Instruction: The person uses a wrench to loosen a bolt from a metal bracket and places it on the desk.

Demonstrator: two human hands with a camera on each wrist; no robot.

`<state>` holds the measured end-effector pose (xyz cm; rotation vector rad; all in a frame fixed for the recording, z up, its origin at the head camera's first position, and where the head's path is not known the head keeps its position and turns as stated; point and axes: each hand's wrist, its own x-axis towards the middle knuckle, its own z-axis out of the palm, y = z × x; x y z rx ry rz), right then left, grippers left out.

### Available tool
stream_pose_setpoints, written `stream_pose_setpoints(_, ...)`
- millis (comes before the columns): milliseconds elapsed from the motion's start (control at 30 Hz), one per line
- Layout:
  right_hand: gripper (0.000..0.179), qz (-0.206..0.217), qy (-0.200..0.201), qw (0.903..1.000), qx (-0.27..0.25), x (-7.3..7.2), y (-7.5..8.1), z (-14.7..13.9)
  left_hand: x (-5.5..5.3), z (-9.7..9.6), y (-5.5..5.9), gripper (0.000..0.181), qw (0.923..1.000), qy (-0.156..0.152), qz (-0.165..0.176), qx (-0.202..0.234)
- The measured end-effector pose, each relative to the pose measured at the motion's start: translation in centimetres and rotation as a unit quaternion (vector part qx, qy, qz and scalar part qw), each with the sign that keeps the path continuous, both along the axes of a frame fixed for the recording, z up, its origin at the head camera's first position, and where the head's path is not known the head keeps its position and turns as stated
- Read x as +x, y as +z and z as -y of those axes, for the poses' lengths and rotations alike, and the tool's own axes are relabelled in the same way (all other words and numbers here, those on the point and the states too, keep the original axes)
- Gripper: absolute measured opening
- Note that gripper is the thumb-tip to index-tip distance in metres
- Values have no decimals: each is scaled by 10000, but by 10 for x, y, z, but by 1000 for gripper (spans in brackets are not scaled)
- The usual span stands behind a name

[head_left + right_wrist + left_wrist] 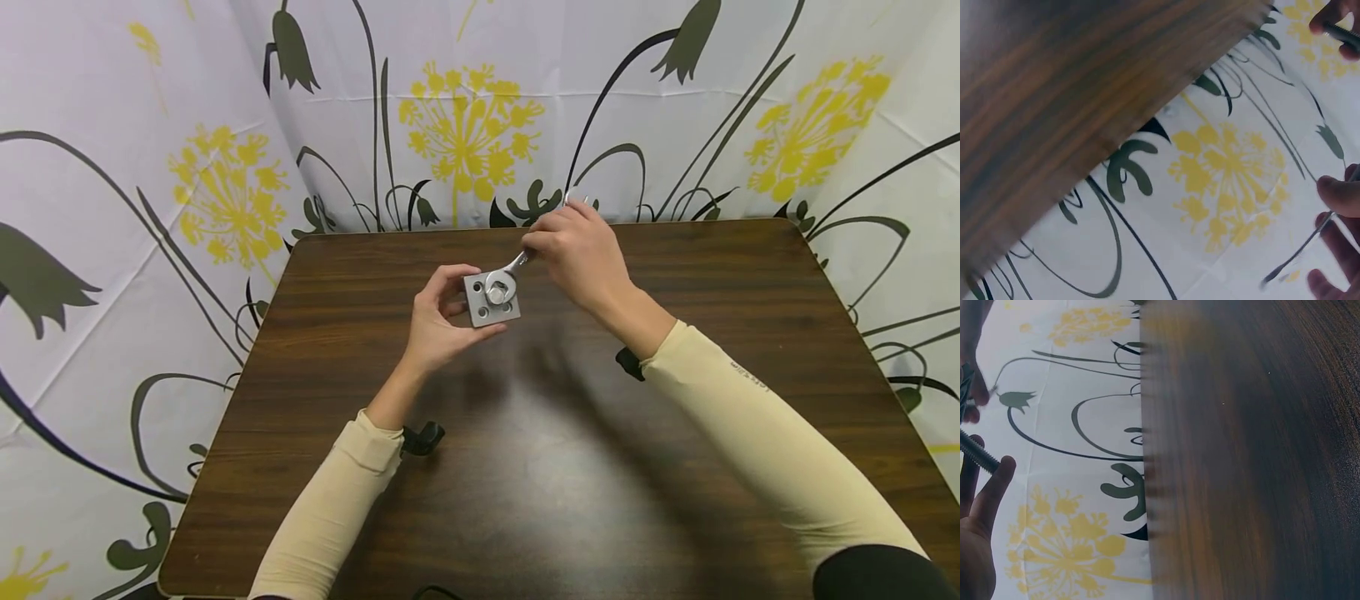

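Flowered cloth hangs behind the table, above which the left hand grips a metal block, likely to steady it, while the right hand holds a wrench apparently around its bolt.

From here: shiny metal wrench, duller metal block, glossy wood-grain table, 2 matt cloth sleeves.
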<state>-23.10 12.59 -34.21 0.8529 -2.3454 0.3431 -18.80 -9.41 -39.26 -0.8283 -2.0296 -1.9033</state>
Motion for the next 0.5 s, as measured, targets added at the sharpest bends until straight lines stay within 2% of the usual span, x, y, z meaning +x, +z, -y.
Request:
stream_pose_setpoints(200,22,-627,376,9969,283,-12,7,7,0,0,-2,73,9999,-130,44,-7)
stream_pose_setpoints(300,23,-759,300,9963,260,-16,7,8,0,0,-5,74,9998,-166,72,47)
stream_pose_setpoints(400,18,-527,-22,9986,85,-16,4,3,0,1,-5,75,9998,-167,74,85)
stream_pose_setpoints(500,16,353,-555,9978,-84,-10,-1,-6,-1,3,-4,75,9998,-143,55,89)
